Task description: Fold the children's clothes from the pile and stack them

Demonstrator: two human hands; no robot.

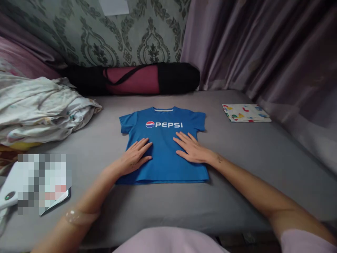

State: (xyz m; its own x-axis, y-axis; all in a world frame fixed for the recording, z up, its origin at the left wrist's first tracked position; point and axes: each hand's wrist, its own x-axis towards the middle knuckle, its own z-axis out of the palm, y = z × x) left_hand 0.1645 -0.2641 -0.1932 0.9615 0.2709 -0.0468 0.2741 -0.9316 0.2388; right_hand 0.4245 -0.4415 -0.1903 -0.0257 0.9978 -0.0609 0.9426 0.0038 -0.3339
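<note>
your blue shirt point(163, 147) lies front side up in the middle of the gray sheet point(158, 207), with its neck at the far end and its sleeves out to the left and right. white letters that say pepsi point(169, 124) go across its chest. your left hand point(134, 157) is flat on the shirt's left side, fingers a little apart, gripping nothing. your right hand point(190, 148) is flat on its right side, fingers spread wide, also gripping nothing. far to the right is a folded white cloth point(246, 114) with bright shapes. a long black and red bag point(131, 81) lies at the far side by the wall point(113, 38). a crumpled blanket point(39, 109) is on the left.
</note>
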